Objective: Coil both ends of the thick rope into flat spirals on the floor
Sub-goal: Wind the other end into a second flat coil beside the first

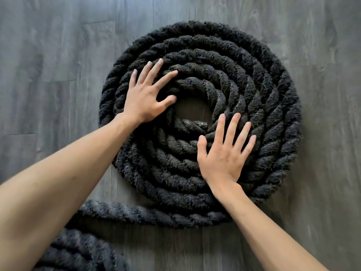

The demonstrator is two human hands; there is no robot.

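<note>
Black and fuzzy, the thick rope [254,90] lies wound into a flat spiral of several close rings on the grey wood-plank floor [48,55], filling the middle of the view. At the spiral's centre a small gap [191,112] shows bare floor, and the rope's inner end [193,125] curls along the near side of that gap. The left hand [144,98] rests palm down on the inner rings at the upper left of the spiral, fingers straight and spread, thumb reaching toward the central gap; it grips nothing. The right hand [222,159] lies flat on the rings at the lower right, fingers likewise straight and fanned apart, holding nothing. Both forearms are bare and come in from the bottom edge. From the near side of the spiral the outermost turn runs off to the left as a loose stretch [136,214], passing under the left forearm. In the bottom-left corner, partly hidden by that forearm and cut by the edge of the view, more turns of black rope [82,251] lie on the floor; whether they make a finished spiral cannot be told.
</note>
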